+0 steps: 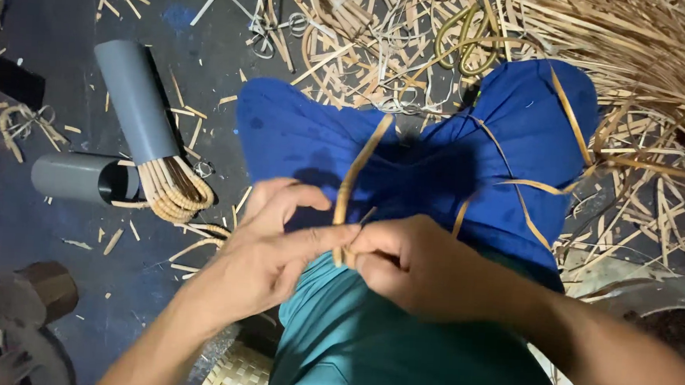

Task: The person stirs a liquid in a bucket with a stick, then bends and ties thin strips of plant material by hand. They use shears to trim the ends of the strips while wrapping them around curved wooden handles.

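Both hands meet in front of my lap over blue trousers (438, 158) and a teal shirt (366, 342). My left hand (269, 247) pinches the lower end of a thin tan cane strip (357, 174) between thumb and forefinger. My right hand (413, 263) grips the same strip just beside it, fingers curled. The strip rises from the fingers and bends up toward my knees. Other thin strips (526, 183) lie loose across my right leg.
A grey plastic pipe (132, 99) holds a bundle of curled cane ends (174, 191); a second grey pipe (78, 177) lies beside it. A big heap of cane strips and shavings (600, 42) fills the top right. A woven mat corner (239, 371) shows below. The floor is dark.
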